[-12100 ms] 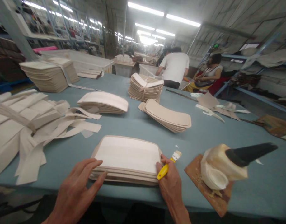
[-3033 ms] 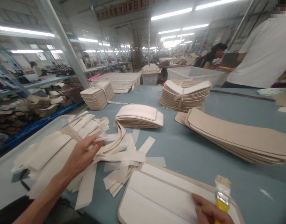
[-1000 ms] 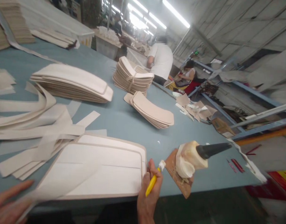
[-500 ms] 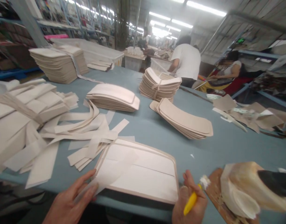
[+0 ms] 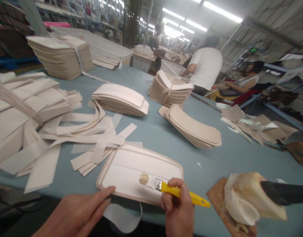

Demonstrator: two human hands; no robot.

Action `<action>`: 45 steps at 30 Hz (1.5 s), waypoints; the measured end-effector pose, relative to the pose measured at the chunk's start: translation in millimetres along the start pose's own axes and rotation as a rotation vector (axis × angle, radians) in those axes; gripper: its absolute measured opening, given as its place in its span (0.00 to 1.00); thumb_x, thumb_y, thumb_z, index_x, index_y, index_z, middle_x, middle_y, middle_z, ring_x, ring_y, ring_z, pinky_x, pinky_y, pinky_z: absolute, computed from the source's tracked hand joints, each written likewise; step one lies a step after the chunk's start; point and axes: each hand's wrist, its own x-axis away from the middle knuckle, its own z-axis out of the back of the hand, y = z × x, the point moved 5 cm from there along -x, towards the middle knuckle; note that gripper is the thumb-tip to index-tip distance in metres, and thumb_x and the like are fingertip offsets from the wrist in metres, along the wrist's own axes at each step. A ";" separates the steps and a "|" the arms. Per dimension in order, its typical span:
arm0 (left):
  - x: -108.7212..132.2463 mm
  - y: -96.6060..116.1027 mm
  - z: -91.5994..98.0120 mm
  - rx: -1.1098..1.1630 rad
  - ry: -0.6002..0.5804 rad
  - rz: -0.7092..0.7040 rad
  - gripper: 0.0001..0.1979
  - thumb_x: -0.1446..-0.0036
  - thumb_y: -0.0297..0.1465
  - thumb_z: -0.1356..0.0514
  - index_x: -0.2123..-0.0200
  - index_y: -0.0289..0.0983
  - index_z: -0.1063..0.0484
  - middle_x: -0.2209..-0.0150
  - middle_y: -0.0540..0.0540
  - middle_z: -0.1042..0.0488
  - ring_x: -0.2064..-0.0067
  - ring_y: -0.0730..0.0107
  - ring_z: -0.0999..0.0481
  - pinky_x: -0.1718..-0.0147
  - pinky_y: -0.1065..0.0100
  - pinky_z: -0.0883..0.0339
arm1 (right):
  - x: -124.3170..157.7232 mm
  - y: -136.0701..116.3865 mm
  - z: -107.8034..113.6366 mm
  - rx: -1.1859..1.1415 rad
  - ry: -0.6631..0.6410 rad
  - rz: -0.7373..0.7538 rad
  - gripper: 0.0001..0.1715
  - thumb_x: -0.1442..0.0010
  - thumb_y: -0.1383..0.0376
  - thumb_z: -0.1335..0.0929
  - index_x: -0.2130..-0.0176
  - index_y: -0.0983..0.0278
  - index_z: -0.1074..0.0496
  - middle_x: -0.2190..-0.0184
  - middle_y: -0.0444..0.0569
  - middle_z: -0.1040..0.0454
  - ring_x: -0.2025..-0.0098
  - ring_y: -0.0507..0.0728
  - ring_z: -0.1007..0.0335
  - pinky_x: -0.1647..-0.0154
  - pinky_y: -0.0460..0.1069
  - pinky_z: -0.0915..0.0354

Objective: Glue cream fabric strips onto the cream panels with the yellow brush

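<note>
My right hand (image 5: 178,210) grips a yellow-handled brush (image 5: 176,191), and its bristle tip touches the white top of a flat cream panel (image 5: 131,164) at the table's near edge. My left hand (image 5: 77,214) lies flat with a fingertip on the panel's near left corner, holding nothing. Below the table edge, between my hands, a white strip (image 5: 123,218) hangs down. A glue-crusted pot (image 5: 250,199) with a black handle (image 5: 285,193) sits on a brown board (image 5: 217,197) to the right.
Loose white strips (image 5: 89,135) and bundles cover the blue-grey table (image 5: 153,131) at left. Stacks of curved beige panels (image 5: 193,128) stand in the middle and back. Two people work beyond the far edge; cardboard scraps (image 5: 255,128) lie at right.
My right hand has swung the brush from beside the glue pot onto the panel. The white strip has left my left hand, which now rests on the panel's corner.
</note>
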 end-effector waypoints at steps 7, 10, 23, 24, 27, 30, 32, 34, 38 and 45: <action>-9.3 -21.7 -6.6 -0.059 0.010 -0.021 0.22 0.24 0.42 0.49 0.36 0.40 0.27 0.73 0.55 0.16 0.78 0.69 0.18 0.80 0.73 0.33 | -5.8 -2.7 -25.9 0.046 -0.001 -0.018 0.30 0.39 0.35 0.30 0.62 0.58 0.34 0.86 0.31 0.45 0.82 0.48 0.54 0.80 0.43 0.53; -2.1 -28.1 -10.1 -0.024 0.056 0.033 0.23 0.25 0.46 0.48 0.40 0.39 0.23 0.69 0.51 0.13 0.75 0.69 0.16 0.77 0.75 0.29 | -5.3 -6.7 -28.6 0.048 0.016 -0.007 0.31 0.41 0.36 0.29 0.60 0.58 0.34 0.85 0.30 0.44 0.83 0.48 0.53 0.80 0.42 0.53; 0.6 -37.8 -12.2 -0.015 0.127 0.037 0.23 0.27 0.48 0.45 0.43 0.43 0.19 0.62 0.50 0.12 0.72 0.68 0.14 0.74 0.78 0.25 | -5.5 -25.7 -15.6 0.055 -0.109 0.104 0.37 0.42 0.32 0.27 0.59 0.62 0.27 0.79 0.36 0.35 0.78 0.48 0.43 0.78 0.43 0.45; -0.8 -34.8 -10.3 -0.021 0.127 0.025 0.23 0.27 0.48 0.45 0.44 0.42 0.19 0.62 0.50 0.12 0.72 0.68 0.14 0.74 0.79 0.26 | -3.8 -26.2 -18.9 0.059 -0.132 0.111 0.37 0.42 0.32 0.27 0.60 0.62 0.27 0.79 0.37 0.35 0.79 0.48 0.44 0.78 0.43 0.45; -2.9 -28.6 -7.3 -0.024 0.129 0.017 0.22 0.26 0.46 0.46 0.45 0.39 0.19 0.64 0.50 0.12 0.71 0.70 0.13 0.73 0.80 0.26 | 0.1 -24.2 -31.3 0.086 -0.196 0.129 0.35 0.40 0.33 0.27 0.62 0.62 0.26 0.78 0.38 0.34 0.79 0.48 0.44 0.78 0.43 0.45; -1.1 -28.8 -9.8 -0.027 0.123 0.044 0.22 0.25 0.45 0.46 0.45 0.39 0.19 0.65 0.50 0.12 0.71 0.69 0.13 0.72 0.79 0.25 | 1.9 -17.7 -44.2 0.101 -0.239 0.112 0.34 0.38 0.34 0.28 0.63 0.62 0.25 0.77 0.39 0.32 0.78 0.48 0.42 0.77 0.43 0.43; 1.5 -31.1 -13.2 -0.031 0.120 0.063 0.21 0.26 0.44 0.46 0.45 0.40 0.19 0.65 0.49 0.12 0.70 0.69 0.13 0.73 0.79 0.26 | 1.9 -10.8 -51.4 0.068 -0.241 0.032 0.33 0.38 0.34 0.28 0.60 0.61 0.25 0.76 0.39 0.31 0.79 0.48 0.41 0.78 0.43 0.43; 3.9 -33.4 -16.4 -0.036 0.123 0.065 0.20 0.26 0.43 0.45 0.44 0.40 0.20 0.66 0.50 0.12 0.71 0.70 0.14 0.74 0.79 0.27 | 1.3 -3.7 -56.4 -0.007 -0.204 -0.079 0.34 0.40 0.34 0.27 0.58 0.60 0.25 0.77 0.38 0.32 0.80 0.48 0.43 0.79 0.43 0.44; 4.7 -33.5 -18.5 -0.045 0.131 0.035 0.20 0.25 0.43 0.45 0.43 0.41 0.21 0.65 0.51 0.12 0.72 0.72 0.14 0.73 0.79 0.27 | -1.1 4.9 -61.2 -0.121 -0.124 -0.206 0.36 0.47 0.34 0.23 0.57 0.59 0.26 0.76 0.37 0.30 0.81 0.47 0.43 0.81 0.42 0.46; -1.4 -24.8 -11.3 -0.061 0.166 0.028 0.21 0.24 0.44 0.47 0.48 0.40 0.19 0.66 0.51 0.12 0.74 0.71 0.15 0.74 0.78 0.27 | 12.8 0.0 -51.4 0.158 -0.085 0.110 0.33 0.33 0.35 0.33 0.57 0.60 0.20 0.75 0.41 0.30 0.78 0.50 0.41 0.77 0.45 0.44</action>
